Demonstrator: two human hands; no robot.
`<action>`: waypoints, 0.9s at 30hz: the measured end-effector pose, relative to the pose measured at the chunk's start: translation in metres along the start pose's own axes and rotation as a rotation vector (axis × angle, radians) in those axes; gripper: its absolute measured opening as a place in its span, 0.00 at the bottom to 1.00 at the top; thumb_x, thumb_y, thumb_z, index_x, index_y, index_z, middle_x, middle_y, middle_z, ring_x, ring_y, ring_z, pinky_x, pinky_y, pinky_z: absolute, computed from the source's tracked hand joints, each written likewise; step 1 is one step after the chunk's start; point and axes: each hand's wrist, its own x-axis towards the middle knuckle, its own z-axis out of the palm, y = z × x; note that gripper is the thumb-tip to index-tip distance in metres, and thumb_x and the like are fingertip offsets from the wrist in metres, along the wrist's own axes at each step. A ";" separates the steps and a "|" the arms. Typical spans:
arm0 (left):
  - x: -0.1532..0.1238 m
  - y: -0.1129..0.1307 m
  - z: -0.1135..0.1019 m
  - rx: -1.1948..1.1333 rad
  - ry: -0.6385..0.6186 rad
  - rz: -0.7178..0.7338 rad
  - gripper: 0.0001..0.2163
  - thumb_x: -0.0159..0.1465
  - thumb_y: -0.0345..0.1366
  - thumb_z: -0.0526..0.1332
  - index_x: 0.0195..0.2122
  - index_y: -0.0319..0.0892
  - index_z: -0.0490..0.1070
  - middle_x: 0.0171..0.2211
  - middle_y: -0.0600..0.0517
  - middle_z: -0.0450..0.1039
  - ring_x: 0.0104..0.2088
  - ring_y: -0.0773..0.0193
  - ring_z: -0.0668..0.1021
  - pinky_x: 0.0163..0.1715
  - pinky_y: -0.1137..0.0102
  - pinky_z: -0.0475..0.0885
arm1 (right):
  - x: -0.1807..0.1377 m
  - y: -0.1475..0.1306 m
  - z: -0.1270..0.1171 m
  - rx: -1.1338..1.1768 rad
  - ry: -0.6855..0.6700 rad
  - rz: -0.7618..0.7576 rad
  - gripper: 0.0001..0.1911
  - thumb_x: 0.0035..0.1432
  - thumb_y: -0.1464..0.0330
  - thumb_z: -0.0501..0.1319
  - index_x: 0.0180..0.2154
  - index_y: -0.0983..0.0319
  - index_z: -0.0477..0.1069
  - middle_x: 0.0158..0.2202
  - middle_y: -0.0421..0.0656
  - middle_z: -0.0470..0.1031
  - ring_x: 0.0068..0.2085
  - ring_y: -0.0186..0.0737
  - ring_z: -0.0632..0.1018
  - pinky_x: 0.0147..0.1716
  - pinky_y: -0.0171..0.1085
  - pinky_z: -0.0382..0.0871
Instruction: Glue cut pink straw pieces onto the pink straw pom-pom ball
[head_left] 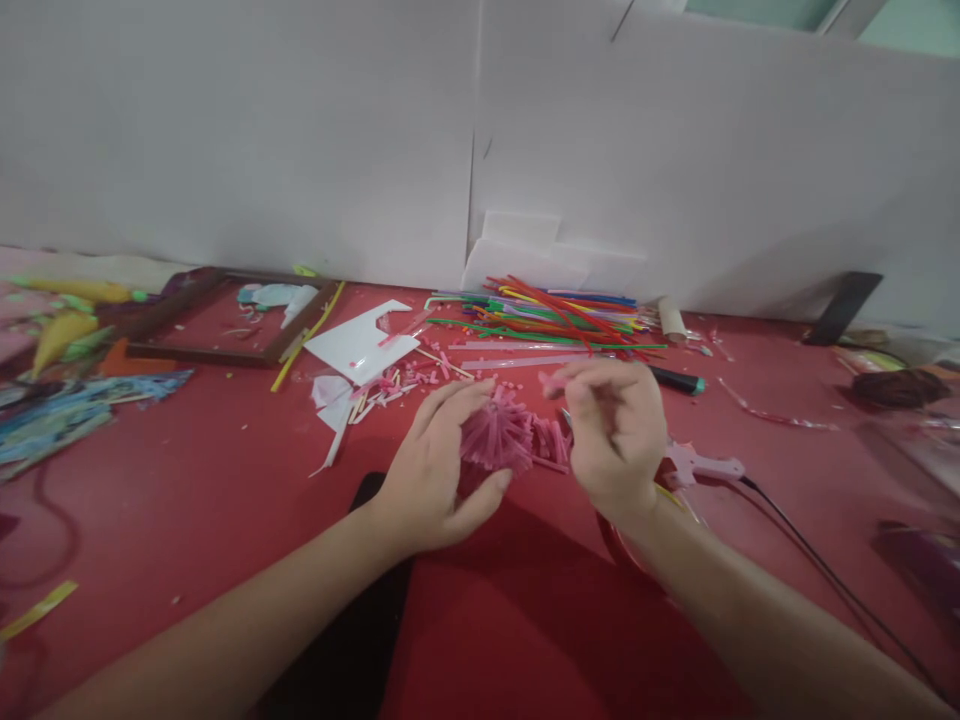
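My left hand (431,475) curves round a pink pipe-cleaner bundle (495,430), whose short strands fan out between thumb and fingers. To its right, my right hand (619,435) is closed in a pinch on a small pink piece (553,384), raised slightly above the table. Between the hands lie cut pink strips (551,442). Just beyond my right wrist is a light pink glue gun (701,466) with a black cord; part of it is hidden. Many tiny pink scraps (420,375) are scattered behind my left hand.
Coloured pipe cleaners (562,312) are piled at the back on the red table (480,600). A cut white sheet (364,342) and a brown frame (206,355) lie left of them. A black-handled tool (675,379) rests behind my right hand. A dark flat object (345,630) is under my left forearm.
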 end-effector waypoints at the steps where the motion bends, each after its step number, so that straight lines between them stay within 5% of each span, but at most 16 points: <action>1: 0.000 0.000 0.001 -0.004 0.006 -0.002 0.29 0.61 0.36 0.62 0.61 0.35 0.55 0.59 0.35 0.65 0.61 0.46 0.66 0.61 0.47 0.66 | 0.007 0.004 0.005 0.047 0.062 0.045 0.02 0.64 0.73 0.59 0.37 0.60 0.67 0.36 0.41 0.75 0.33 0.34 0.80 0.34 0.37 0.78; 8: -0.003 -0.003 0.002 -0.019 0.034 -0.004 0.28 0.60 0.35 0.64 0.60 0.38 0.56 0.58 0.36 0.67 0.61 0.47 0.67 0.62 0.48 0.64 | 0.036 0.020 0.022 0.178 0.350 0.140 0.03 0.66 0.69 0.57 0.37 0.57 0.63 0.33 0.37 0.74 0.31 0.31 0.77 0.35 0.37 0.78; 15: -0.004 -0.004 0.003 -0.034 0.060 -0.027 0.28 0.59 0.34 0.65 0.59 0.39 0.58 0.55 0.38 0.68 0.60 0.49 0.68 0.61 0.50 0.65 | -0.010 0.001 -0.001 0.012 0.113 0.101 0.02 0.64 0.72 0.60 0.38 0.59 0.68 0.36 0.41 0.76 0.34 0.34 0.80 0.34 0.36 0.78; 23: -0.004 -0.005 0.005 -0.101 0.057 0.004 0.28 0.59 0.33 0.64 0.59 0.40 0.56 0.56 0.38 0.68 0.61 0.48 0.68 0.61 0.48 0.65 | -0.033 0.003 -0.034 -0.150 -0.311 -0.187 0.12 0.59 0.81 0.59 0.40 0.60 0.70 0.37 0.43 0.79 0.40 0.37 0.80 0.41 0.40 0.78; 27: -0.003 -0.005 0.005 -0.130 0.043 0.036 0.29 0.59 0.35 0.64 0.60 0.41 0.56 0.56 0.39 0.69 0.61 0.47 0.68 0.61 0.48 0.65 | -0.032 -0.009 -0.035 -0.133 -0.329 -0.214 0.13 0.58 0.81 0.59 0.41 0.60 0.71 0.37 0.44 0.80 0.40 0.39 0.80 0.40 0.42 0.78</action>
